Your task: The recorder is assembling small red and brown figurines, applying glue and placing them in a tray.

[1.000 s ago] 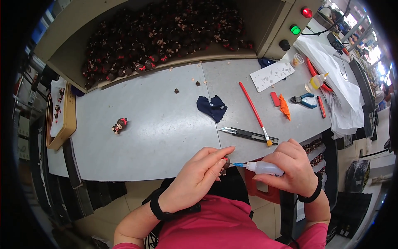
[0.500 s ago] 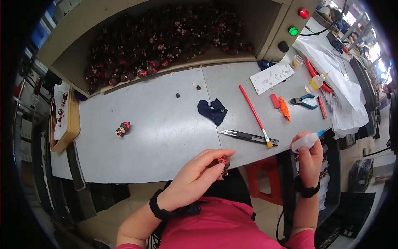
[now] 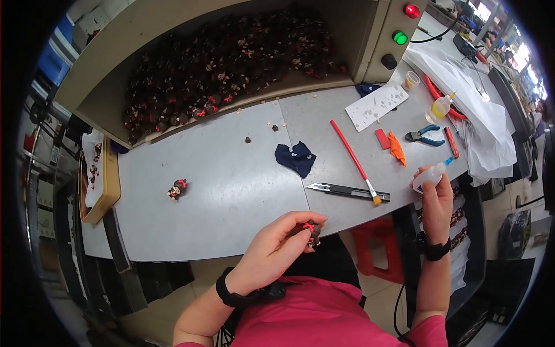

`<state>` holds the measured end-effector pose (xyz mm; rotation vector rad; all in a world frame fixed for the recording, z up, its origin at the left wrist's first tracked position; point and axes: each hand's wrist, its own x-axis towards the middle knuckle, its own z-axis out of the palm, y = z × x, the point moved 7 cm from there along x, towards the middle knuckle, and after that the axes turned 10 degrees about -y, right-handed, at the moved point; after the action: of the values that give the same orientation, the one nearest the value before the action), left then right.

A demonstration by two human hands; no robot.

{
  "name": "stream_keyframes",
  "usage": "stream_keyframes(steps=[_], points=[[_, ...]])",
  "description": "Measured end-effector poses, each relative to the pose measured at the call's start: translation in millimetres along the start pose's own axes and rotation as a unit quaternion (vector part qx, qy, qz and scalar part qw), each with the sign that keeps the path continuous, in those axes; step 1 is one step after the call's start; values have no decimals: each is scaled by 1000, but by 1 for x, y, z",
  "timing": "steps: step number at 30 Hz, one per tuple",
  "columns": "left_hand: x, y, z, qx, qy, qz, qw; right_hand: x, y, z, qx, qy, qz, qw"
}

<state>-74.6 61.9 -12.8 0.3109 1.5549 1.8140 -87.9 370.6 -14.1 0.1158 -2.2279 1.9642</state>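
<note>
My left hand [image 3: 276, 246] is closed around a small dark brown figurine [image 3: 312, 231] with a red bow, held at the front edge of the table. The fingers hide part of the figurine. My right hand [image 3: 435, 199] grips a small translucent squeeze bottle [image 3: 429, 177], its blue tip pointing up to the right, above the table's front right edge. A similar figurine [image 3: 177, 189] with a red bow lies alone on the left part of the grey table [image 3: 219, 214].
A box-like machine [image 3: 370, 43] at the back holds a heap of figurines [image 3: 231, 69]. Near my hands lie a cutter knife [image 3: 350, 191], a red brush [image 3: 350, 147], a navy cloth [image 3: 296, 158], pliers [image 3: 426, 135] and an orange rag [image 3: 396, 148]. A tray [image 3: 110, 185] stands left.
My right hand has moved a little away from me with the bottle. My left hand keeps its hold on the figurine. The whole view has shifted slightly.
</note>
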Motion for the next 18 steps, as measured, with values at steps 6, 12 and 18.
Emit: stream_keyframes(steps=[6,12,18], points=[[1,1,0,1,-3,0,1000,2,6,-7,1,13,-1,1000],[0,0,0,8,-2,-4,1000,11,7,-20,-26,64,-12,998],[-1,0,1,7,-1,-2,1000,18,11,-33,-15,103,-4,995]])
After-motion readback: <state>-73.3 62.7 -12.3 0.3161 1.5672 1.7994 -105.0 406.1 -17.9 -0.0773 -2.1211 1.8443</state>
